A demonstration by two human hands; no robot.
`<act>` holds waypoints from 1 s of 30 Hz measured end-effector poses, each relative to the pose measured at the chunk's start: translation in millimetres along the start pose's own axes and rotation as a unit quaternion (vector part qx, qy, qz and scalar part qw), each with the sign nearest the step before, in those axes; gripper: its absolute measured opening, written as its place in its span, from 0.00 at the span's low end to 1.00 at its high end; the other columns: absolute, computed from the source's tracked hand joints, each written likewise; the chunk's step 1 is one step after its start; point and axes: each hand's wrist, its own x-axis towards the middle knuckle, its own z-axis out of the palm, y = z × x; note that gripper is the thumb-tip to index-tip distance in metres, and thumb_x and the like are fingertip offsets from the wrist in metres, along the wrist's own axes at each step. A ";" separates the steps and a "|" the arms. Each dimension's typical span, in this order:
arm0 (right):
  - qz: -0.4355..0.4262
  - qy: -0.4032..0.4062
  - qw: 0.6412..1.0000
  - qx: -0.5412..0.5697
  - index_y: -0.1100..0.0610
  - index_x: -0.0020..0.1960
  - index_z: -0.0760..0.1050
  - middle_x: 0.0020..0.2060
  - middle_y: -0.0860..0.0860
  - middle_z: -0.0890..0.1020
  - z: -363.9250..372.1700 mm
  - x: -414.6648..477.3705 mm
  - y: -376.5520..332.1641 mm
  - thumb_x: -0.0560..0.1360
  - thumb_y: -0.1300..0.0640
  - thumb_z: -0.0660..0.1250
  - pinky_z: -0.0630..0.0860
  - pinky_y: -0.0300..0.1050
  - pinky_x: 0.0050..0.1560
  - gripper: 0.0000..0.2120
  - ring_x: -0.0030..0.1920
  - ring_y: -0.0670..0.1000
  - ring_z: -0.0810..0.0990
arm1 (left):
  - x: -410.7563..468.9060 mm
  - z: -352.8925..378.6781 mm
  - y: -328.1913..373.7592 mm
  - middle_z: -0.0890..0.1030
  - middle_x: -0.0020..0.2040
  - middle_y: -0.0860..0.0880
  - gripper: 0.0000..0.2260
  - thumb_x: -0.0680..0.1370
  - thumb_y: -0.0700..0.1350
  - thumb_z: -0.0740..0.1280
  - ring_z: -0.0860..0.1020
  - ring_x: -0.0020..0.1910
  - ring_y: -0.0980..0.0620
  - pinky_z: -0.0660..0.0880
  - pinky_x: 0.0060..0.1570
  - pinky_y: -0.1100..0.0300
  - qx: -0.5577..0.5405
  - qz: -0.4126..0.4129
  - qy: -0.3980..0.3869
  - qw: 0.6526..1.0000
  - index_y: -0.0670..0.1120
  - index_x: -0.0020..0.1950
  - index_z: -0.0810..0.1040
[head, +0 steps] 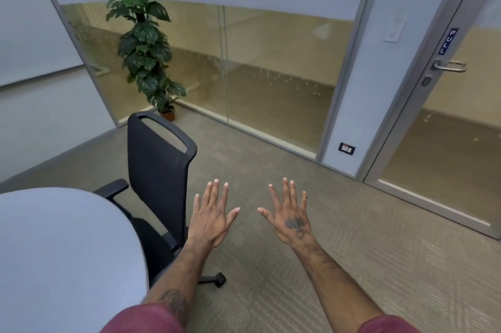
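Both hands are spread wide and hold nothing: the left hand (214, 214) and the right hand (290, 216) are stretched out side by side, backs up, fingers straight and fanned, thumbs pointing toward each other with a gap between them.

At the far left, a round pale table (62, 251) fills the lower corner. Just beside it stands a black office chair (158, 170), its seat toward the table and its tall back toward the hands. Behind the chair, in the corner of the room, a small brown pot (168, 115) holds a tall leafy plant (145, 51).

The chair is the nearest thing to the hands. Its back rises just left of the left hand's little finger, and the left forearm crosses in front of its armrest and seat; the hand does not touch it. The right hand is further from the chair, over bare carpet (298, 278).

Beyond the hands runs a glass wall (271, 75), frosted above. Right of it, a wall socket (347, 148) sits low on a white panel. At the far right, a glass door carries a blue PULL sign (447, 41) above a metal handle (450, 65).
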 end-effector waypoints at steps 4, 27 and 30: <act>0.012 0.011 1.000 0.005 0.48 0.80 0.39 0.78 0.58 0.34 -8.9 44.5 2.0 0.76 0.29 0.40 0.30 0.63 0.72 0.38 0.77 0.58 0.31 | 51.5 -6.4 -5.1 0.37 0.81 0.46 0.34 0.80 0.67 0.42 0.36 0.79 0.47 0.43 0.78 0.43 -0.005 0.018 0.006 1.000 0.49 0.80 0.36; -0.070 -0.013 0.997 -0.023 0.48 0.80 0.39 0.78 0.59 0.35 -12.9 358.3 121.0 0.75 0.28 0.35 0.34 0.65 0.73 0.40 0.78 0.59 0.32 | 352.3 22.2 33.2 0.37 0.81 0.46 0.35 0.80 0.66 0.42 0.35 0.79 0.48 0.39 0.77 0.41 -0.020 -0.069 0.002 0.997 0.49 0.80 0.37; -0.094 -0.016 0.995 -0.020 0.48 0.80 0.39 0.78 0.59 0.37 -17.5 404.5 134.4 0.75 0.27 0.36 0.34 0.64 0.73 0.40 0.78 0.59 0.33 | 386.6 19.2 37.0 0.38 0.81 0.46 0.35 0.80 0.67 0.42 0.36 0.79 0.48 0.38 0.77 0.41 -0.019 -0.097 0.008 0.995 0.50 0.80 0.38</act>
